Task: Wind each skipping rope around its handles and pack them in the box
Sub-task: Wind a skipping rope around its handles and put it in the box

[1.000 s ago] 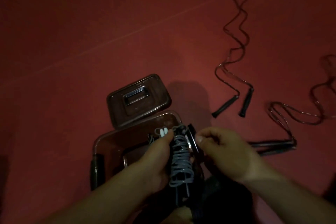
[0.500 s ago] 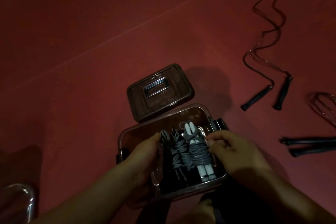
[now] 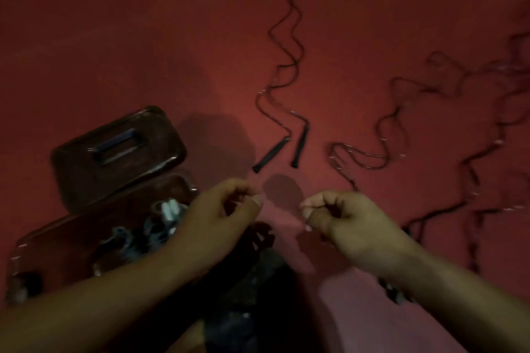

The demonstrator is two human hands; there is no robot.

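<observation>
A dark translucent box sits on the red floor at lower left, with wound skipping ropes lying inside, grey cord around white and dark handles. Just right of the box, my left hand hovers with loosely curled fingers and holds nothing. My right hand hangs beside it over the floor, also loosely curled and holding nothing. An unwound rope with two black handles lies ahead of both hands, its cord snaking away. Another loose rope sprawls at the right, and my right forearm covers part of it.
The box lid leans open behind the box. More tangled cord runs along the far right. A dark shape, probably my clothing, fills the bottom centre between my arms. The picture is dim and blurred.
Both hands have let go of the wound rope bundle, which now lies in the box, and have moved right, away from the box. The view has swung to the right.
</observation>
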